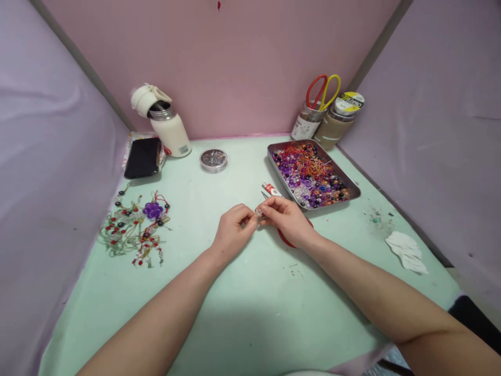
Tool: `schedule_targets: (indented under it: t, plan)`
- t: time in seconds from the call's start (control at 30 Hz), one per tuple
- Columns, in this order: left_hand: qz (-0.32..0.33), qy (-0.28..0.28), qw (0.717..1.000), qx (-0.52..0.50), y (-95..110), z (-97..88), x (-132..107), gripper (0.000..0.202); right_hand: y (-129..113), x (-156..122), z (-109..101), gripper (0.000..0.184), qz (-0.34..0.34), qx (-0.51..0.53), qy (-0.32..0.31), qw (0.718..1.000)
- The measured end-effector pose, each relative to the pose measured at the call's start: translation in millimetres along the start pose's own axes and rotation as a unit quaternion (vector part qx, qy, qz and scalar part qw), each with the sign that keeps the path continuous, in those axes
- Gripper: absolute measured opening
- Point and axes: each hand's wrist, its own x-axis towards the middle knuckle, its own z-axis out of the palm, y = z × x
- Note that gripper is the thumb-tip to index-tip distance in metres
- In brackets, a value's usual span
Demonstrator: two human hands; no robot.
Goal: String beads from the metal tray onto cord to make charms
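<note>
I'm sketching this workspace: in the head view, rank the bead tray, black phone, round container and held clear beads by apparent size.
Largest to smallest:
Bead tray
Black phone
Round container
Clear beads

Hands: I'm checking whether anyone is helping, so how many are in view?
2: the left hand and the right hand, close together at a small clear piece, near the metal tray. No others show.

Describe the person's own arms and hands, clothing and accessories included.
The left hand and right hand wear no gloves, and no ring shows. Both wrists lack a watch or bracelet. The forearms are bare; no sleeve shows.
</note>
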Motion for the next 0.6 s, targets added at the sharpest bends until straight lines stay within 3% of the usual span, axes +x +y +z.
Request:
schedule_targets:
  t: [0.3,0.6]
  plan:
    - [-0.070,0.001,0.997,-0.043,0,-2.0,3,0.018,7,1,3,0.018,-0.061,-0.018,0.038,0.997]
    - [-0.175,-0.029,0.952,-0.251,0,-19.4,13,0.014,7,2,4,0.016,-0.076,0.018,0.065,0.995]
